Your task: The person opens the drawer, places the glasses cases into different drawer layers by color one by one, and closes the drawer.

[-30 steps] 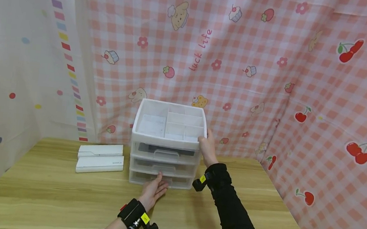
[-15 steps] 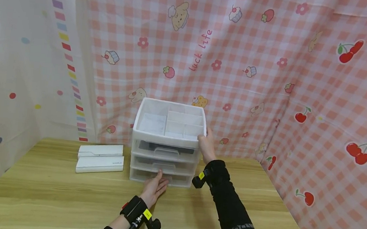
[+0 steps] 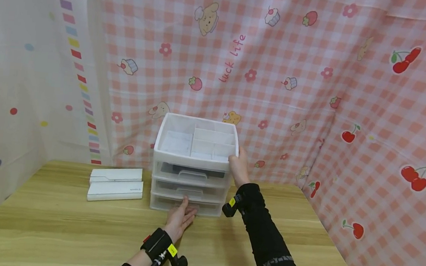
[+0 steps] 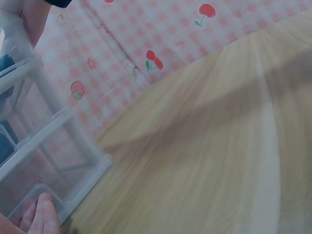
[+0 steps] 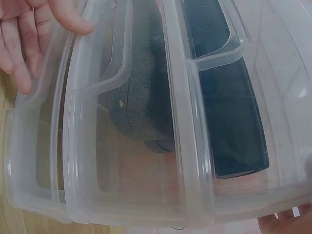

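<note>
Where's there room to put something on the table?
There's bare table in front of the flat white things and between the right sleeve and cherry curtain. It's crowded at the drawer unit, with the left hand in front and right hand alongside.

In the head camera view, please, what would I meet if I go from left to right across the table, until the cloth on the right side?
White flat boxes → white drawer unit → right hand, gripping the unit's right side → cherry-printed cloth.
</note>
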A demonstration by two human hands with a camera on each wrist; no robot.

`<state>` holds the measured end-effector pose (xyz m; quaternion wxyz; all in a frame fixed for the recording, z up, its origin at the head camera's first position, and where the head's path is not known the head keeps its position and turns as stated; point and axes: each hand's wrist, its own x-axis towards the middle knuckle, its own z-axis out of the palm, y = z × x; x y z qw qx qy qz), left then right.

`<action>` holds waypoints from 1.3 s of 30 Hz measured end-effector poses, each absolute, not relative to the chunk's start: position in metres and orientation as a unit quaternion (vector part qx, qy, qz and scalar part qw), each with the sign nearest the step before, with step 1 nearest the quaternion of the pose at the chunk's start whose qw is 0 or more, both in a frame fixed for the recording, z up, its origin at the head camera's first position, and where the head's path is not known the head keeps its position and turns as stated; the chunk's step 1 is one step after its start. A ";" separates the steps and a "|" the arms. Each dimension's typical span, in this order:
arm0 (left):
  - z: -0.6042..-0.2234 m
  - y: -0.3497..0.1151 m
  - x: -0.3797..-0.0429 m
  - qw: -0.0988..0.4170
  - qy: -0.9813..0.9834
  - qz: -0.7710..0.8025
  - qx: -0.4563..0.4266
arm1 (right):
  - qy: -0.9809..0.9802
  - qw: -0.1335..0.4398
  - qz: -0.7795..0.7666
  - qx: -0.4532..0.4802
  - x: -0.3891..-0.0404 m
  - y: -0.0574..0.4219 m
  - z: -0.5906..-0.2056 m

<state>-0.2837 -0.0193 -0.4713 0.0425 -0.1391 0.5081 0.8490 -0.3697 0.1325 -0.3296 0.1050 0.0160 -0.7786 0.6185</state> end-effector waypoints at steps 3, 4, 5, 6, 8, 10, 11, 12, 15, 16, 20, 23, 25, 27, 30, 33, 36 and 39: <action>-0.471 -0.018 -0.280 0.045 0.510 0.847 -0.140 | -0.780 0.105 0.617 0.018 -0.370 0.133 -0.330; -0.471 -0.018 -0.278 0.046 0.511 0.847 -0.139 | -0.780 0.105 0.616 0.018 -0.370 0.133 -0.330; -0.471 -0.017 -0.277 0.046 0.513 0.846 -0.140 | -0.781 0.104 0.616 0.017 -0.370 0.133 -0.330; -0.471 -0.017 -0.275 0.047 0.513 0.846 -0.138 | -0.781 0.102 0.616 0.016 -0.370 0.133 -0.331; -0.471 -0.017 -0.272 0.049 0.514 0.845 -0.136 | -0.781 0.100 0.616 0.014 -0.370 0.133 -0.331; -0.472 -0.017 -0.269 0.052 0.515 0.845 -0.134 | -0.781 0.099 0.617 0.012 -0.370 0.133 -0.331; -0.472 -0.017 -0.267 0.053 0.514 0.845 -0.133 | -0.780 0.099 0.617 0.012 -0.370 0.133 -0.331; -0.472 -0.017 -0.265 0.054 0.515 0.846 -0.129 | -0.780 0.098 0.618 0.013 -0.370 0.133 -0.331; -0.473 -0.017 -0.259 0.057 0.519 0.844 -0.124 | -0.780 0.097 0.619 0.014 -0.370 0.132 -0.331; -0.473 -0.017 -0.257 0.058 0.522 0.843 -0.120 | -0.779 0.098 0.619 0.015 -0.370 0.132 -0.331; -0.471 -0.017 -0.249 0.063 0.527 0.840 -0.114 | -0.777 0.102 0.621 0.021 -0.371 0.132 -0.331; -0.471 -0.017 -0.243 0.067 0.527 0.840 -0.109 | -0.776 0.105 0.621 0.020 -0.371 0.133 -0.331; -0.471 -0.017 -0.240 0.069 0.529 0.839 -0.108 | -0.777 0.104 0.621 0.019 -0.371 0.133 -0.331; -0.471 -0.016 -0.236 0.071 0.529 0.839 -0.108 | -0.777 0.104 0.621 0.018 -0.371 0.133 -0.332; -0.470 -0.014 -0.230 0.076 0.527 0.839 -0.111 | -0.776 0.102 0.622 0.017 -0.371 0.134 -0.332; -0.469 -0.013 -0.224 0.082 0.524 0.840 -0.114 | -0.775 0.101 0.624 0.016 -0.371 0.134 -0.331; -0.469 -0.012 -0.220 0.088 0.525 0.839 -0.111 | -0.776 0.098 0.623 0.018 -0.371 0.134 -0.331; -0.469 -0.013 -0.216 0.092 0.524 0.839 -0.110 | -0.777 0.097 0.621 0.021 -0.372 0.133 -0.332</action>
